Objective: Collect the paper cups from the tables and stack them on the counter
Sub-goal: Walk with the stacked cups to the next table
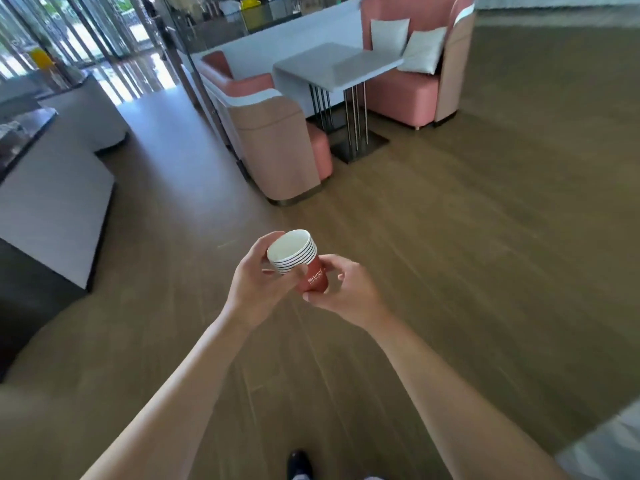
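Frame centre: nested stack of red paper cups (pixel 298 263), tilted; left hand (pixel 254 284) grips its rims, right hand (pixel 348 291) pinches its base.

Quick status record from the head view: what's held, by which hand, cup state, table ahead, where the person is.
held: cup stack, nested red cups, white rims, tilted, mouth toward camera
left hand: fingers curled round rim end
right hand: fingers grip base end
table: white, no cups visible on it
seats: pink armchairs on both sides
location: standing on wood floor, stack not yet set down
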